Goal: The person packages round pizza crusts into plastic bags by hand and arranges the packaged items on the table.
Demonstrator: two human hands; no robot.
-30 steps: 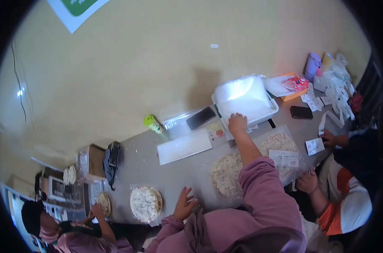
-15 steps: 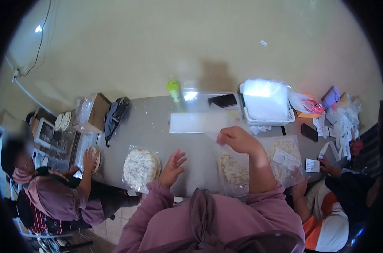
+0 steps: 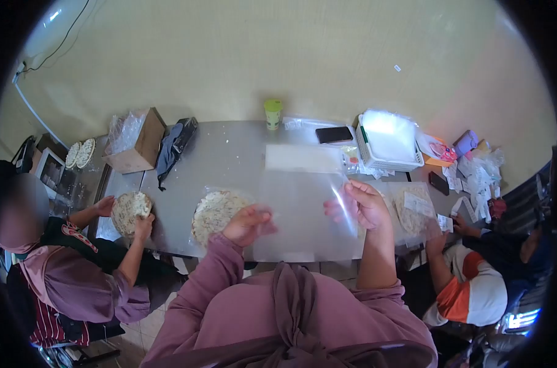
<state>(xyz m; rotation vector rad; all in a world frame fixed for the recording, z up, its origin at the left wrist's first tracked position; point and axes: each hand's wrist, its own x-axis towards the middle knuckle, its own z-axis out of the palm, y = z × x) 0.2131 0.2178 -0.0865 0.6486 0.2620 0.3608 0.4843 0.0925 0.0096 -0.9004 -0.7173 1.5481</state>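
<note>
- Film (image 3: 303, 224), clear, one: held up above the near edge of the worktop (image 3: 208, 147), spread between both hands; nothing visible inside it.
- Left hand (image 3: 246, 226): at the film's left edge, fingers closed on it, thumb in front.
- Right hand (image 3: 368, 203): at the film's upper right, fingers pinched on it.
- Left pizza (image 3: 212, 216): just left of the film, partly behind the left hand; already in clear wrap, no slip seen on it.
- Right pizza (image 3: 408, 219): right of the film, wrapped, slip (image 3: 418, 205) already on top.
- Co-worker's pizza (image 3: 130, 216): well left of the film, in that person's two hands.
- White slab (image 3: 303, 157): just beyond the film.
- Basket (image 3: 392, 164): beyond the film, to its right, carrying a clear stack (image 3: 389, 136).
- Phone (image 3: 334, 134), cup (image 3: 273, 115): farther beyond the film.
</note>
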